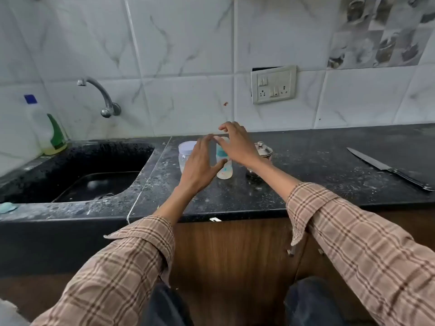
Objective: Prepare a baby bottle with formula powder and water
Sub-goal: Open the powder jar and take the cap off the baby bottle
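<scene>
A clear baby bottle with teal print stands upright on the black counter, its top partly hidden by my fingers. My left hand hovers just left of it, fingers spread, thumb close to the bottle's side. My right hand arches over the bottle's top with fingers apart, holding nothing. A clear plastic jar with a white lid stands behind my left hand. A small steel lidded pot sits to the right, partly behind my right wrist.
A black sink with a wall tap lies to the left, a dish-soap bottle at its back corner. A long knife lies at the counter's right. A socket panel is on the tiled wall.
</scene>
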